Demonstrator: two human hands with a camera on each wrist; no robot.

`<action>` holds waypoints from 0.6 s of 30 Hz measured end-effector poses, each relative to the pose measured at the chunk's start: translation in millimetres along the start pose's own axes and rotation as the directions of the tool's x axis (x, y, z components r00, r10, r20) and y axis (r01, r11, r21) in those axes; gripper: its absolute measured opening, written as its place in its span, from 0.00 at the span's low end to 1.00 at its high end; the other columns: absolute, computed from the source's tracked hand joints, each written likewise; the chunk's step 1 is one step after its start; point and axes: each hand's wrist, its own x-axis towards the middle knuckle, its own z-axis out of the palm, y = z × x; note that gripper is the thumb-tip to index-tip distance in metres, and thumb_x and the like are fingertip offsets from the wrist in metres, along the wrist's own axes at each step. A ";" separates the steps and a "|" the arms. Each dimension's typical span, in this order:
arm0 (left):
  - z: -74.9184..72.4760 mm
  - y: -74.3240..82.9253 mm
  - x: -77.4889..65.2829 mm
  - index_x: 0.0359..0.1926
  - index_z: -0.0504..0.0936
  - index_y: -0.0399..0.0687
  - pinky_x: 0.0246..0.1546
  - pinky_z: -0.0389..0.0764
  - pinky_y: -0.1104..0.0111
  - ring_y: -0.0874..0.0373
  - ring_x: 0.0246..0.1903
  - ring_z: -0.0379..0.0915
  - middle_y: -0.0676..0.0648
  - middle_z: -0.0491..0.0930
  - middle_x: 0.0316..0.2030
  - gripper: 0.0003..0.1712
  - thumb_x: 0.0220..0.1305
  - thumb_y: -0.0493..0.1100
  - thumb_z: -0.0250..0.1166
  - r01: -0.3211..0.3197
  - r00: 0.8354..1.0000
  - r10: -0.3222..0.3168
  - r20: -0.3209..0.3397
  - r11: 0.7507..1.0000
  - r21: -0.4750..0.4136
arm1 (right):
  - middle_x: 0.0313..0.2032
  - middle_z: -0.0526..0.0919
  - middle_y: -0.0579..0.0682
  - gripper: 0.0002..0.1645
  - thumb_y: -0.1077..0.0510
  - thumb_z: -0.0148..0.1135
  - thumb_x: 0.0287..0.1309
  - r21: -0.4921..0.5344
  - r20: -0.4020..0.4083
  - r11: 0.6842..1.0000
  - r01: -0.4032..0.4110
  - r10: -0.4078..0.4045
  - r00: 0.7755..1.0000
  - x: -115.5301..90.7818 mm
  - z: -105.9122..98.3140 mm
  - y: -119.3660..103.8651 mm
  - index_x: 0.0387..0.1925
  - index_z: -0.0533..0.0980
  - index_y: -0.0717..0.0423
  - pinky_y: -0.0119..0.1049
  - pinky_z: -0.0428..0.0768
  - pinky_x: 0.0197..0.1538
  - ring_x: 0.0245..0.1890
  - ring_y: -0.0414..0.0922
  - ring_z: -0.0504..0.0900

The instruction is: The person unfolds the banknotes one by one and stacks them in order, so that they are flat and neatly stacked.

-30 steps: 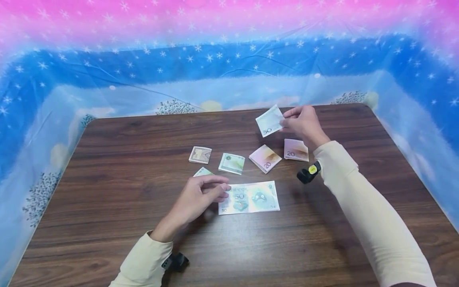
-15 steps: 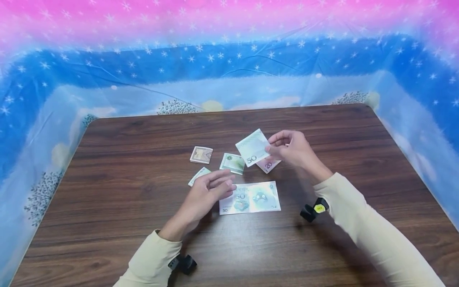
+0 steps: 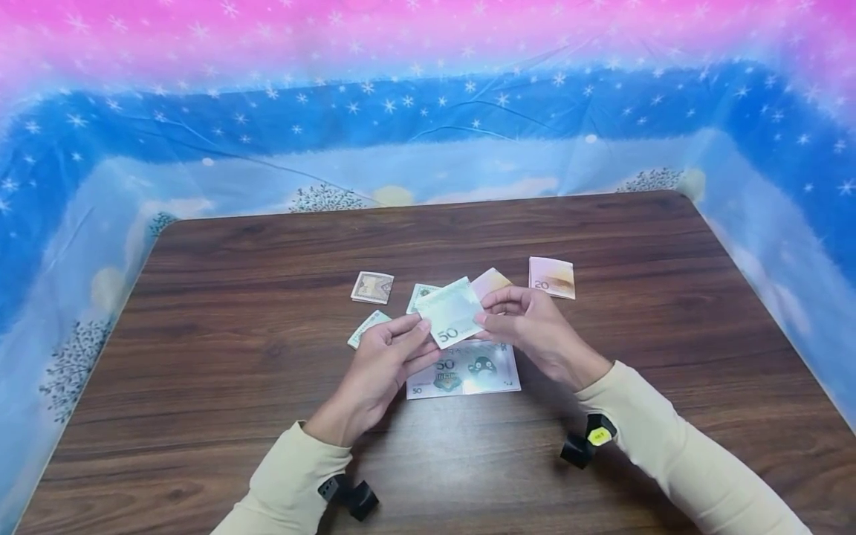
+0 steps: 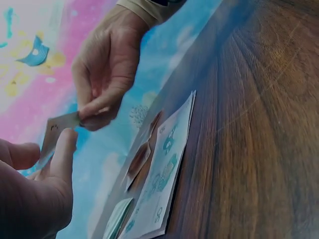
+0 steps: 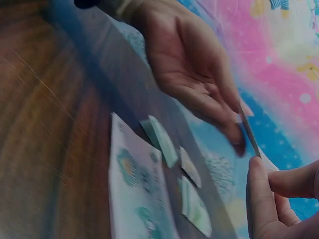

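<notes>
In the head view a folded pale green 50 banknote point(image 3: 453, 316) is held up over the middle of the table. My right hand point(image 3: 545, 334) pinches its right edge between thumb and fingers. At the opposite edge is my left hand point(image 3: 388, 357), its thumb over the corner and its fingers behind. The left wrist view has the folded note point(image 4: 57, 130) running between the left thumb and a finger. Below both hands an unfolded 50 banknote point(image 3: 481, 371) lies flat, partly covered by the left fingers.
Around them on the wooden table point(image 3: 267, 386) lie folded banknotes: a brown one point(image 3: 372, 287), a green one point(image 3: 368, 329), another green one point(image 3: 421, 296) partly hidden, a pink one point(image 3: 490, 284) also partly hidden, and a pink 20 point(image 3: 551, 278). A snowflake-patterned cloth point(image 3: 428, 104) surrounds the table.
My right hand has brought the folded 50 banknote from the back of the table toward me and leftward. My left hand has moved slightly right and now meets the note's left edge.
</notes>
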 end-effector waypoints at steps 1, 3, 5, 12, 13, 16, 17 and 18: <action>0.3 -0.2 0.1 0.67 0.64 0.21 0.55 0.82 0.60 0.45 0.53 0.81 0.24 0.75 0.58 0.25 0.76 0.32 0.55 -0.008 1.000 0.008 0.000 1.000 -0.001 | 0.37 0.81 0.54 0.15 0.74 0.64 0.60 0.020 0.002 1.000 -0.009 0.009 1.000 -0.3 1.4 2.1 0.47 0.71 0.69 0.37 0.87 0.46 0.35 0.43 0.84; 1.0 -0.3 -0.2 0.66 0.65 0.20 0.55 0.82 0.59 0.45 0.52 0.81 0.23 0.75 0.57 0.24 0.76 0.32 0.54 -0.025 1.000 0.025 -0.004 1.000 -0.001 | 0.36 0.81 0.54 0.15 0.74 0.64 0.60 0.060 0.003 0.998 -0.019 0.018 1.000 -0.3 4.1 6.3 0.47 0.72 0.69 0.37 0.87 0.46 0.35 0.44 0.84; 1.8 -0.3 -0.5 0.66 0.65 0.19 0.54 0.82 0.58 0.45 0.51 0.82 0.23 0.75 0.57 0.24 0.76 0.33 0.54 -0.038 0.999 0.038 -0.013 0.999 0.014 | 0.36 0.82 0.54 0.15 0.75 0.65 0.59 0.075 0.001 0.997 -0.012 0.012 1.000 -0.1 5.4 9.8 0.46 0.72 0.69 0.38 0.88 0.45 0.35 0.44 0.84; 5.3 0.8 -3.6 0.64 0.68 0.20 0.49 0.85 0.62 0.46 0.47 0.84 0.24 0.78 0.53 0.24 0.74 0.33 0.57 -0.068 0.995 0.076 -0.068 0.991 0.119 | 0.36 0.83 0.56 0.17 0.73 0.67 0.56 -0.062 -0.022 0.995 0.081 -0.083 0.996 -0.3 10.7 17.7 0.46 0.74 0.73 0.44 0.88 0.44 0.34 0.45 0.86; 5.8 0.9 -3.7 0.64 0.68 0.20 0.48 0.85 0.63 0.46 0.46 0.84 0.24 0.79 0.53 0.24 0.74 0.33 0.58 -0.070 0.994 0.080 -0.074 0.988 0.137 | 0.38 0.83 0.57 0.17 0.73 0.68 0.56 -0.104 -0.021 0.990 0.096 -0.099 0.995 -0.9 11.7 18.2 0.47 0.75 0.73 0.44 0.88 0.44 0.34 0.46 0.86; 7.4 1.2 -4.2 0.63 0.70 0.21 0.48 0.85 0.63 0.46 0.46 0.85 0.25 0.80 0.52 0.24 0.73 0.34 0.59 -0.073 0.992 0.091 -0.089 0.980 0.184 | 0.44 0.82 0.59 0.21 0.69 0.71 0.55 -0.228 -0.006 0.967 0.118 -0.122 0.992 -3.7 13.9 19.2 0.51 0.78 0.69 0.42 0.88 0.45 0.38 0.47 0.87; 7.7 1.3 -4.1 0.63 0.70 0.22 0.48 0.85 0.63 0.46 0.46 0.84 0.26 0.80 0.52 0.24 0.73 0.35 0.60 -0.072 0.991 0.092 -0.092 0.977 0.198 | 0.47 0.81 0.60 0.22 0.68 0.72 0.55 -0.260 0.005 0.958 0.117 -0.120 0.993 -4.9 14.6 19.3 0.51 0.78 0.68 0.41 0.87 0.45 0.40 0.47 0.87; 8.0 1.4 -4.2 0.63 0.71 0.23 0.48 0.85 0.62 0.45 0.47 0.84 0.26 0.80 0.52 0.24 0.73 0.35 0.61 -0.070 0.991 0.092 -0.093 0.974 0.214 | 0.48 0.82 0.60 0.22 0.66 0.73 0.55 -0.289 0.016 0.951 0.111 -0.111 0.994 -6.1 15.2 19.4 0.52 0.79 0.66 0.40 0.87 0.46 0.41 0.48 0.87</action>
